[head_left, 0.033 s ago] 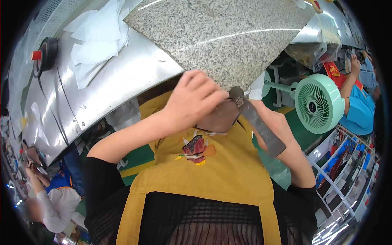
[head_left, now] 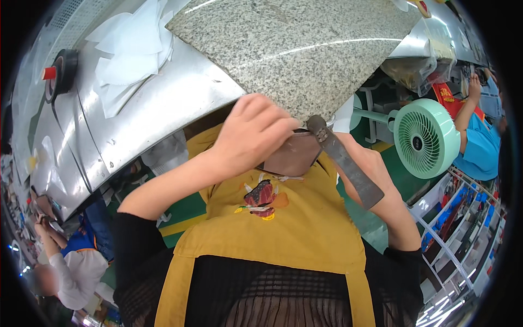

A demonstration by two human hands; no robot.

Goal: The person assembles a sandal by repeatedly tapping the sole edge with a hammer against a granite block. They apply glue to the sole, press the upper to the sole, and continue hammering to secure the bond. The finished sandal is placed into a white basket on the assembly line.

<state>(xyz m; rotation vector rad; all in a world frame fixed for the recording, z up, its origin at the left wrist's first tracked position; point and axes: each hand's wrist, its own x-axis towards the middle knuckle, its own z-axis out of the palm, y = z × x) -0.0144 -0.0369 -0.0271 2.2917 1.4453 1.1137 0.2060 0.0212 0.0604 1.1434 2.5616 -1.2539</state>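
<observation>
A brown leather-like piece with a dark edge hangs at the near corner of the speckled stone slab, in front of my apron. My left hand is closed, its curled fingers at the piece's upper left edge. A dark metal hammer with a round face and a long flat tail slants across my right hand. The right fingers are mostly hidden behind the hammer head and the piece, but they appear closed round it. The hammer's round end is close to the slab's corner.
A metal worktop carries white cut sheets and a black roll with a red core. To the right are a green fan, a wire rack and a person in blue. Another person works at lower left.
My left hand has shifted slightly left, and more of the brown piece's upper edge shows. The hammer's tail has moved a little to the right.
</observation>
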